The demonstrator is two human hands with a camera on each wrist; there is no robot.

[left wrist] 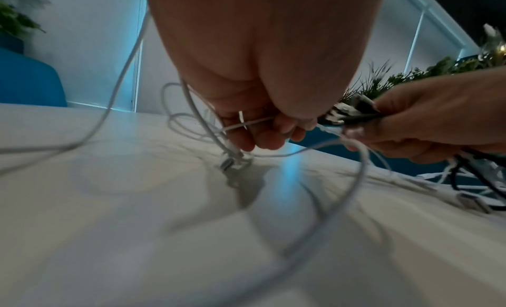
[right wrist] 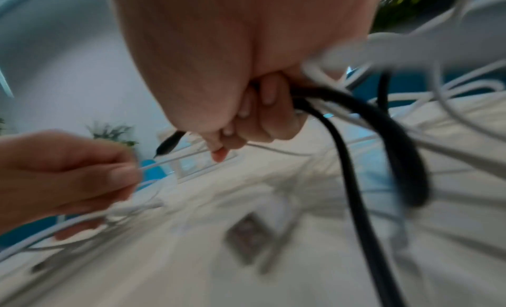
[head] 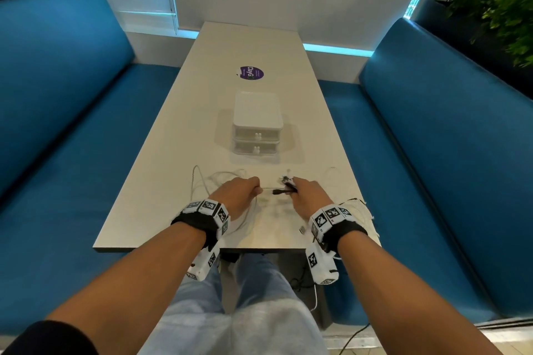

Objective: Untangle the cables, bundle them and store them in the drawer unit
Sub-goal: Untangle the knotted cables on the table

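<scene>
Both hands work over the near end of a white table (head: pixel 178 130). My left hand (head: pixel 240 192) pinches a thin white cable (left wrist: pixel 254 122), whose loops (head: pixel 202 181) spread to the left on the table. My right hand (head: pixel 305 193) grips a bunch of cables, a thick black cable (right wrist: pixel 356 151) among several white ones, with a black plug (head: pixel 279 191) sticking out towards the left hand. More white cable (head: pixel 366 210) lies heaped by my right wrist. The white two-drawer unit (head: pixel 257 124) stands beyond the hands, both drawers closed.
A purple round sticker (head: pixel 251 73) lies farther up the table. Blue benches (head: pixel 72 124) run along both sides. A plug end (head: pixel 302 230) rests near the table's front edge. Plants stand at the back right (head: pixel 490 0).
</scene>
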